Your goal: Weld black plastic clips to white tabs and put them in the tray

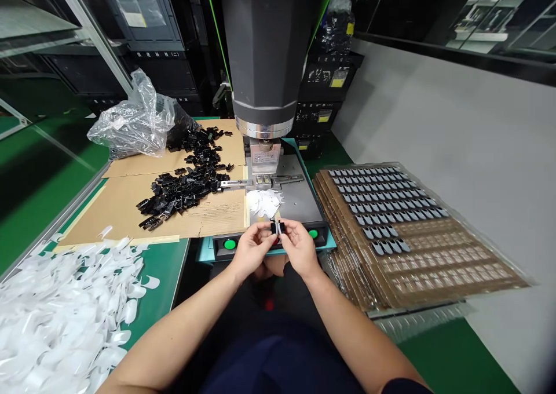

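My left hand [253, 248] and my right hand [299, 247] meet at the front edge of the machine base. Between their fingertips they hold a small black plastic part [273, 227], with something pale showing at its middle. Just beyond the fingers lies a little pile of white plastic pieces [263, 202] on the metal plate [299, 200]. Behind it is a metal fixture [263, 180] under the press head [264, 157]. Green buttons [230, 244] flank my hands on the front panel, one on each side.
Loose black plastic parts [182, 188] are heaped on cardboard [117, 203] at left, near a clear plastic bag [136, 119]. Many white pieces [65, 313] cover the near left table. Stacked trays [452, 249] stand at right, the top one partly filled. The press column [264, 52] rises ahead.
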Motion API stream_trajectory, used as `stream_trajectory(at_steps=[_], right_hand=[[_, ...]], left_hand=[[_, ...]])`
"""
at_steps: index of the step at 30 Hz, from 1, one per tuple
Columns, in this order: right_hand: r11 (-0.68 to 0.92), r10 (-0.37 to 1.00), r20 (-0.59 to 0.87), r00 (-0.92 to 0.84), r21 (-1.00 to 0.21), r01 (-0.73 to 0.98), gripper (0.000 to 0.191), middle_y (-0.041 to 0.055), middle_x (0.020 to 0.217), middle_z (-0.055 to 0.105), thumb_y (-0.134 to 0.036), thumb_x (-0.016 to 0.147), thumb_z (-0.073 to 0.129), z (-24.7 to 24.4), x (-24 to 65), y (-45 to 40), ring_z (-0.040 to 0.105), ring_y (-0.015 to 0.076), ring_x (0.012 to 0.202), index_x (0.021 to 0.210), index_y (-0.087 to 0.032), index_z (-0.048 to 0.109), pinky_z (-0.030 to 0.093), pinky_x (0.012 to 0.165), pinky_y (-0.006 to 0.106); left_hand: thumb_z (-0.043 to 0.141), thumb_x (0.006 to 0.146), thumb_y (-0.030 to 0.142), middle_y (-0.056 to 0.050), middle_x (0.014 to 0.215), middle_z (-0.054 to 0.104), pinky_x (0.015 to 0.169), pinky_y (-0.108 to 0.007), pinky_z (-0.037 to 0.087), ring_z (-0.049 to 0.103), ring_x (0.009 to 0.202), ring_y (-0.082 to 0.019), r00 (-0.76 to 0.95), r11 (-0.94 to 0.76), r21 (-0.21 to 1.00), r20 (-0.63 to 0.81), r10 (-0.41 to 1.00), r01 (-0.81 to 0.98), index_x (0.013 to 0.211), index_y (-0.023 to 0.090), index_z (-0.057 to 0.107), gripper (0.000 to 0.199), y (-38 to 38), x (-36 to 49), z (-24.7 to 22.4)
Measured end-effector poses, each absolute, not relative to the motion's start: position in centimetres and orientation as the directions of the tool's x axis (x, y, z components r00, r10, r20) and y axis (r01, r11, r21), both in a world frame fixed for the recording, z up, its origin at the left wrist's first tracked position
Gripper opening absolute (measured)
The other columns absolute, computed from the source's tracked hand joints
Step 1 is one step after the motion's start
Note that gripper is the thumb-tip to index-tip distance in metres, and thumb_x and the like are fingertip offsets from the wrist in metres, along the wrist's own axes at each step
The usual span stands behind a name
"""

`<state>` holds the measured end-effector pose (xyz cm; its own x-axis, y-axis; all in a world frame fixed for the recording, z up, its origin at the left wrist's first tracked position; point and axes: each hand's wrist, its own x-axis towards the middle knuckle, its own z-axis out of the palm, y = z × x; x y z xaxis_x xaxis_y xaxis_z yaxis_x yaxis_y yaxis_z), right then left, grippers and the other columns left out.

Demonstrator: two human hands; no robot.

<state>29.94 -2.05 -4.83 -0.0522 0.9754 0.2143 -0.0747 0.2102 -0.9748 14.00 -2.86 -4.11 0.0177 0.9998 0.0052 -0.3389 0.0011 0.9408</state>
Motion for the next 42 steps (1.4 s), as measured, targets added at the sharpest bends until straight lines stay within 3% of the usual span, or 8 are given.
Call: stream_trajectory(at_steps=[14, 19, 24, 42], right_hand=[[0.179, 0.983, 0.184, -0.023, -0.975, -0.133, 0.041, 0.0111, 0.132, 0.074, -0.046, 0.095, 0.078, -4.0, 29.6, -2.5, 0.073, 0.0251, 0.115, 0.128, -0.027, 0.064, 0.062, 0.101, 0.044], [0.083, 0.996, 0.088, -0.011, -0.967, -0.242, 0.044, 0.0101, 0.128, 0.075, -0.044, 0.1, 0.069, -3.0, 29.9, -2.6, 0.073, 0.0212, 0.098, 0.139, -0.027, 0.061, 0.062, 0.09, 0.04], [-0.028, 0.997, 0.004, -0.083, -0.923, -0.384, 0.039, 0.009, 0.128, 0.074, -0.042, 0.097, 0.069, -2.0, 29.9, -2.8, 0.071, 0.0195, 0.091, 0.133, -0.027, 0.067, 0.062, 0.081, 0.037], [-0.051, 0.995, -0.011, -0.099, -0.911, -0.41, 0.034, 0.0078, 0.122, 0.073, -0.035, 0.095, 0.066, -2.0, 30.2, -3.5, 0.069, 0.0187, 0.087, 0.128, -0.027, 0.068, 0.061, 0.076, 0.036]], left_hand=[[0.097, 0.076, 0.043, 0.0, 0.082, 0.074, 0.073, -0.027, 0.06, 0.071, 0.074, -0.014, 0.003, 0.037, 0.922, -0.038, 0.999, -0.386, 0.102, 0.019, 0.071, 0.044, -2.8, 13.9, -3.6], [0.094, 0.081, 0.042, -0.005, 0.101, 0.078, 0.078, -0.027, 0.064, 0.077, 0.085, -0.016, 0.144, 0.216, 0.789, -0.162, 0.976, -0.575, 0.112, 0.018, 0.071, 0.045, -2.7, 13.2, -2.9], [0.089, 0.088, 0.035, -0.009, 0.109, 0.08, 0.085, -0.029, 0.065, 0.08, 0.091, -0.018, 0.287, 0.322, 0.694, -0.171, 0.942, -0.644, 0.126, 0.019, 0.07, 0.045, -2.7, 12.6, -2.6], [0.088, 0.088, 0.033, -0.009, 0.109, 0.08, 0.079, -0.028, 0.066, 0.079, 0.088, -0.018, 0.345, 0.355, 0.697, -0.163, 0.924, -0.623, 0.126, 0.02, 0.074, 0.043, -3.0, 12.6, -2.4]])
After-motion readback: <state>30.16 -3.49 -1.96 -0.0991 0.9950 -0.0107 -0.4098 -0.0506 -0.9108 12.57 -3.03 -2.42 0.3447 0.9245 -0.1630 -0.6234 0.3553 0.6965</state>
